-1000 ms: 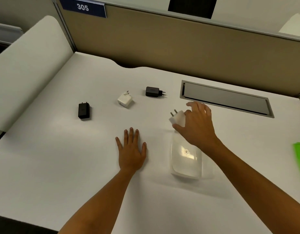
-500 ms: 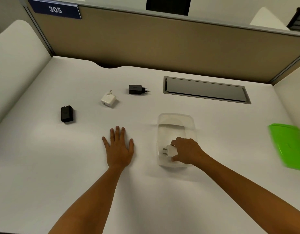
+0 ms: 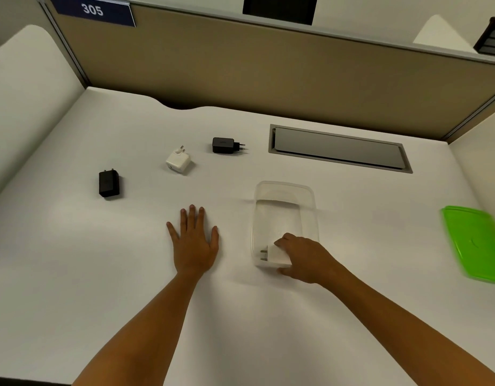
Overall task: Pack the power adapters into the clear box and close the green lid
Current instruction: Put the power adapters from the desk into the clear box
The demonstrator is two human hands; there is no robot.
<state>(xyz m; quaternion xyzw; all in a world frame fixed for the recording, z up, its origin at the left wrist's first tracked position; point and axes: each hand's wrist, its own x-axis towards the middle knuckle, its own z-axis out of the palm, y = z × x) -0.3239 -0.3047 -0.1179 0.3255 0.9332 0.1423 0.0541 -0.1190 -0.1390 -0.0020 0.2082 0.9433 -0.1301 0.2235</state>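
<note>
My right hand point(image 3: 302, 257): reaching in from the lower right, forearm angled across the surface point(image 3: 73, 246), fingers curled down into the near end of the clear box point(image 3: 285, 190); grip closed round a white power adapter point(image 3: 277, 256), its two prongs pointing left, the adapter low in the box's near left corner.
My left hand point(image 3: 195, 240): palm down, flat on the surface, fingers spread and pointing away from me; grip wide, holding nothing; just left of the box, apart from it.
Adapters outside the box: black adapter point(image 3: 109, 183), far left; second white adapter point(image 3: 178, 161), prongs up and away; black adapter with round pins point(image 3: 227, 145), pins to the right; no brand legible on any.
Green lid point(image 3: 474, 243): off the box, well to the right, blurred.
Grey cable hatch point(image 3: 338, 149): set in the surface beyond the box.
Blue sign point(image 3: 92, 9) on the partition: reads "305".
</note>
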